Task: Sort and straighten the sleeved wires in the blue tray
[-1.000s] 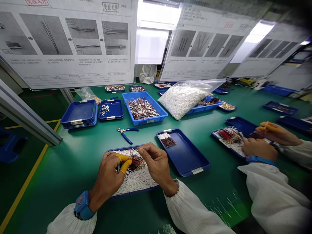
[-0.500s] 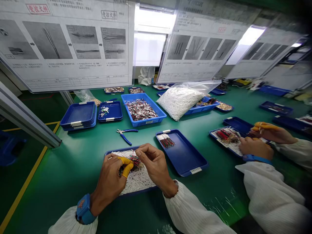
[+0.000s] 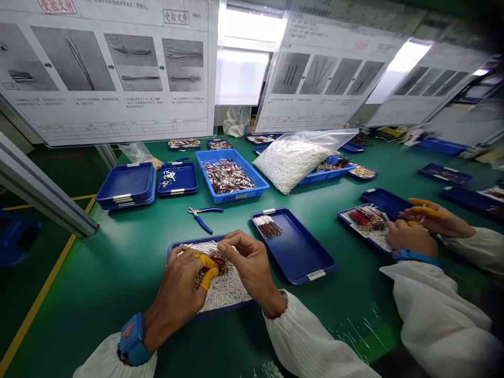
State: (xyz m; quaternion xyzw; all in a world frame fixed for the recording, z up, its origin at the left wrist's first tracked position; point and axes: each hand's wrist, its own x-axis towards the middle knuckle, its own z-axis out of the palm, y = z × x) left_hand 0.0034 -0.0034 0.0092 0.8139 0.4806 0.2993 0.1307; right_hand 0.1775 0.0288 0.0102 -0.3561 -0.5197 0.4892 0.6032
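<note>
Got bare left hand [image 3: 177, 283] over near blue plastic tray [image 3: 236, 305], yellow finger covers on thumb and forefinger, both closed together on some of the thin red, green and dark wires [image 3: 223, 262]. Can't tell the count, too fine. Got bare right hand [image 3: 252, 268] just beside it, thumb and fingertips bunched close. Can't tell if clamped on a wire end, hidden at this angle. Seeing the wires heaped in that tray, on top of loose thin white tubes [image 3: 228, 295], between and partly behind both hands. Blue square wrist device [image 3: 132, 337] on left wrist, white elasticated sleeves on both arms.

Just right of the tray, on green tabletop [image 3: 149, 226], seeing a second blue rectangular tray [image 3: 301, 252] with a neat row of white-ended dark and red wire pieces [image 3: 269, 226] at its far end. Beyond the near tray, blue-handled metal cutters [image 3: 201, 215], handles spread. Farther back, left to right: stacked blue trays [image 3: 125, 186], light-blue bin [image 3: 242, 196] of short red, dark and white pieces, clear plastic bag [image 3: 291, 163] full of white tubes. Above, printed sheets with wire photos [image 3: 118, 105]. Off right, co-worker's hands [image 3: 413, 241] beside another wire-and-tube tray [image 3: 365, 235].
</note>
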